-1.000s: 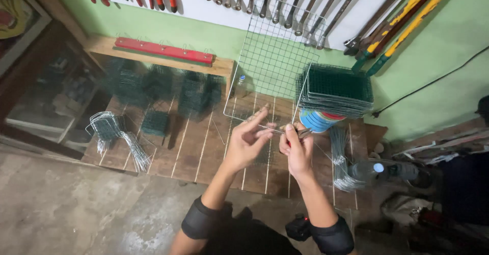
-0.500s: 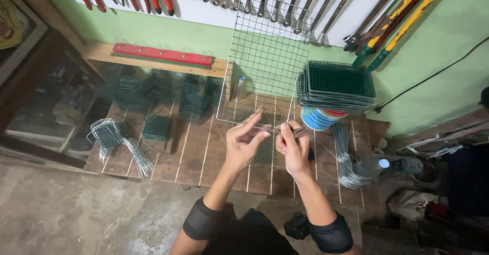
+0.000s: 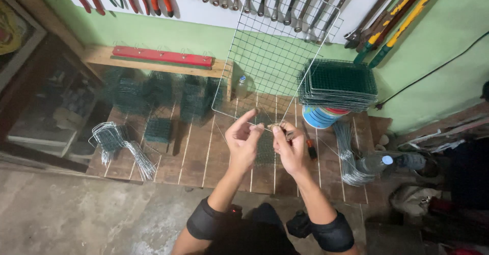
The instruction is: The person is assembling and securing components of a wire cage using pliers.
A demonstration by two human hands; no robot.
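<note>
You see small clear bottle [image 3: 243,86] with pale label by wall, near wire grid. Another clear bottle [image 3: 379,163] with blue cap lies at right on floor. Framed yellow picture [image 3: 12,31] hangs far left.

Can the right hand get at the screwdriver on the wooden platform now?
Probably yes: the screwdriver lies bare on the wooden platform beside the right hand, nothing between them, though its fingers now pinch a thin wire.

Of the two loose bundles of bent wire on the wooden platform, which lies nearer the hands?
The wire bundle on the right, beside the plastic bottle; it lies closer to the right hand than the far-left bundle.
</note>
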